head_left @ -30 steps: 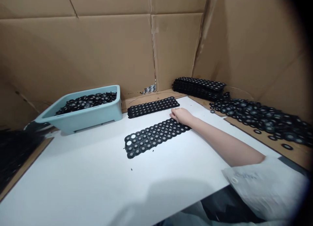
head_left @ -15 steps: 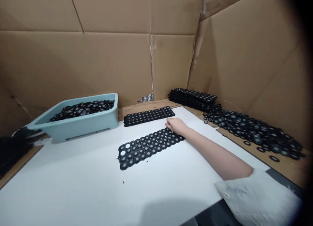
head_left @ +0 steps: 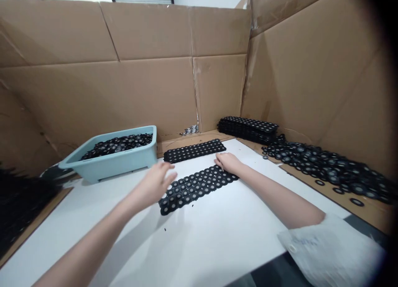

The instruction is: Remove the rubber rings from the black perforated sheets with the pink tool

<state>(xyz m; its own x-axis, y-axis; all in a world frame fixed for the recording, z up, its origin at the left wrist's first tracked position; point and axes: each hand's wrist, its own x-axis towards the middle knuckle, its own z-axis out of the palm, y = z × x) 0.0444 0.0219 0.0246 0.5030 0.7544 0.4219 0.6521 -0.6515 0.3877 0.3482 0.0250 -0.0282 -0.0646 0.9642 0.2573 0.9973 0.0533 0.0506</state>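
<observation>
A black sheet of joined rings [head_left: 199,186] lies flat on the white tabletop in front of me. My right hand [head_left: 228,162] is closed at its far right corner, the fingertips curled down onto the edge. My left hand [head_left: 155,182] hovers over the sheet's left end with thumb and fingers apart and nothing between them. It covers part of the holes there; a few at that end show white. Behind lies a second black sheet [head_left: 195,150], its rings filled with grey, apart from both hands.
A light blue tub [head_left: 126,169] full of loose black rings stands at the left back. At the right back are a stack of black sheets [head_left: 248,129] and a heap of black rings [head_left: 329,165] on cardboard. Cardboard walls [head_left: 149,92] enclose the table; dark material [head_left: 23,208] sits at far left.
My left hand has come into view from the lower left and reached over the sheet's left end. My right hand stays at the far right corner. The view has tilted upward slightly.
</observation>
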